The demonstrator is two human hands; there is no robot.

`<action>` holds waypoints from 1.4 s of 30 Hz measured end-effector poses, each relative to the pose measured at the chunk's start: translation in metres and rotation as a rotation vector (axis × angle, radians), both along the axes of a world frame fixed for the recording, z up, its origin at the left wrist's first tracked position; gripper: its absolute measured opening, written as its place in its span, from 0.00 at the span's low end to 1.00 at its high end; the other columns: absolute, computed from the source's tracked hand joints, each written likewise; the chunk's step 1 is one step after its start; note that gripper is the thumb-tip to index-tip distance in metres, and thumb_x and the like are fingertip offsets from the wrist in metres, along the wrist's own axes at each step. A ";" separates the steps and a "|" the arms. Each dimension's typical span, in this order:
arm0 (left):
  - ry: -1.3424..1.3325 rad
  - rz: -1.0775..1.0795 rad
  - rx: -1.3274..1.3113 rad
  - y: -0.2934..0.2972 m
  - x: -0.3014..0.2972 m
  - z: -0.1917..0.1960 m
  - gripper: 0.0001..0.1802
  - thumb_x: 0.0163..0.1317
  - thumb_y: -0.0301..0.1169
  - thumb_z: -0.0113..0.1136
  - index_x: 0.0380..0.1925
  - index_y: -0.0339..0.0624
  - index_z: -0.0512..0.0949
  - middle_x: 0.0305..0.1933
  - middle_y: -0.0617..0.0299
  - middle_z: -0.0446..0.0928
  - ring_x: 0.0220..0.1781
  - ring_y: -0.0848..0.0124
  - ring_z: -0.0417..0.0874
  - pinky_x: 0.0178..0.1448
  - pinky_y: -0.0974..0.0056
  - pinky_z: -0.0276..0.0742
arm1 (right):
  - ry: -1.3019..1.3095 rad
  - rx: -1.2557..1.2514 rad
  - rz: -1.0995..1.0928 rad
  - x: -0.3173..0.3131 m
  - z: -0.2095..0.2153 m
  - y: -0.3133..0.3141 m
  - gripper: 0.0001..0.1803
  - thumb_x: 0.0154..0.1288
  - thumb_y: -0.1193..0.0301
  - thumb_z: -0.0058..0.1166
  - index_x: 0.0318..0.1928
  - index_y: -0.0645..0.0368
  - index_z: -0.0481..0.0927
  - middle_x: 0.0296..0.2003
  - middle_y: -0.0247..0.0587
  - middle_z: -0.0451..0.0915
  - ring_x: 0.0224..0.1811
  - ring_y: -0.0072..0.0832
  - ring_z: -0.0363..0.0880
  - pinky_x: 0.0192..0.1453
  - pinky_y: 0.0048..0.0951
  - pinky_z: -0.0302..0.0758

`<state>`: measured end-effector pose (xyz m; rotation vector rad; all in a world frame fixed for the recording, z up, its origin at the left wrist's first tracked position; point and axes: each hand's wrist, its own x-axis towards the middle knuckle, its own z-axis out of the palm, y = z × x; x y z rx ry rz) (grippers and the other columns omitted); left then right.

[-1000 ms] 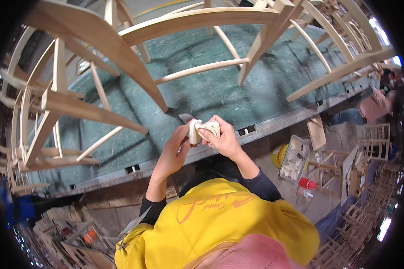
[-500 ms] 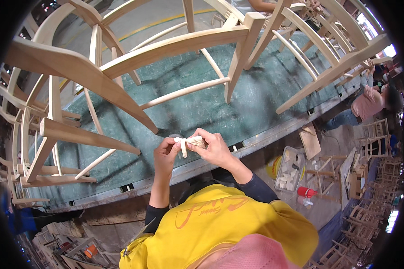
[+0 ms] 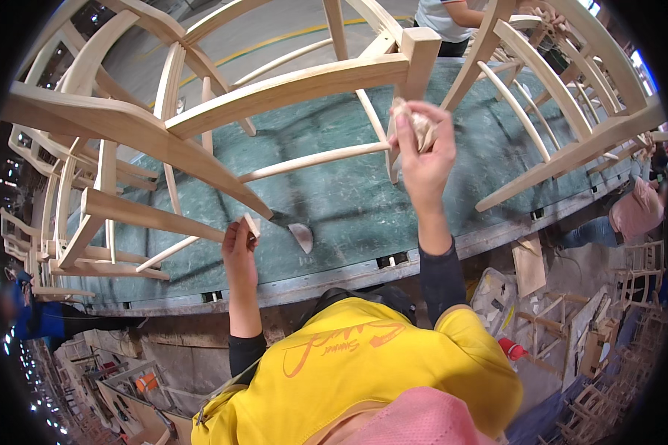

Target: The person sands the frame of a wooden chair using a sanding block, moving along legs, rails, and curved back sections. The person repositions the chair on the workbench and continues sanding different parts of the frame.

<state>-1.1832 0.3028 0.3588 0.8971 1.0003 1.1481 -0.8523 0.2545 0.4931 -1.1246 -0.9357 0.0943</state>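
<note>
Gripping a crumpled wad of tan sandpaper, the right hand is up high with its fingers curled tight around it, pressing the wad against the upright leg of the unfinished wooden chair frame, right below the squared-off post end. The frame sits on a green tabletop that looks scuffed and marbled.

Lower down, the left hand has its fingers pinched closed on a small flat putty scraper. The handle end pokes out just above the fingertips, and the blade runs off to the right of them, ending in a pale rounded tip resting on the tabletop. That hand sits just under the slanted lower rail of the frame, close to where a thin dowel meets it; can't tell if it's actually touching the rail.

Beyond the right fingers, more bare chair frames are lined up on the same surface, and another person in a light top stands at the far edge.
</note>
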 end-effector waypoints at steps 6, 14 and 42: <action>-0.083 -0.030 -0.132 -0.031 0.026 -0.007 0.08 0.73 0.34 0.57 0.48 0.47 0.78 0.40 0.66 0.82 0.37 0.78 0.79 0.41 0.71 0.74 | -0.151 0.073 -0.171 0.026 0.009 0.031 0.12 0.68 0.72 0.63 0.46 0.63 0.76 0.33 0.40 0.85 0.26 0.16 0.79 0.29 0.18 0.75; 0.008 -0.011 -0.122 -0.030 0.033 0.011 0.07 0.72 0.36 0.59 0.35 0.48 0.78 0.33 0.71 0.78 0.33 0.82 0.74 0.39 0.73 0.69 | -0.231 0.101 -0.314 0.038 0.003 0.040 0.11 0.65 0.70 0.67 0.37 0.63 0.78 0.30 0.45 0.86 0.31 0.23 0.86 0.33 0.24 0.80; 0.033 -0.055 -0.138 -0.026 0.015 0.002 0.06 0.72 0.36 0.60 0.35 0.49 0.79 0.32 0.74 0.77 0.32 0.84 0.72 0.39 0.74 0.68 | -0.492 0.048 -0.516 0.037 0.011 0.046 0.12 0.63 0.72 0.68 0.30 0.61 0.76 0.26 0.45 0.84 0.27 0.34 0.86 0.31 0.30 0.78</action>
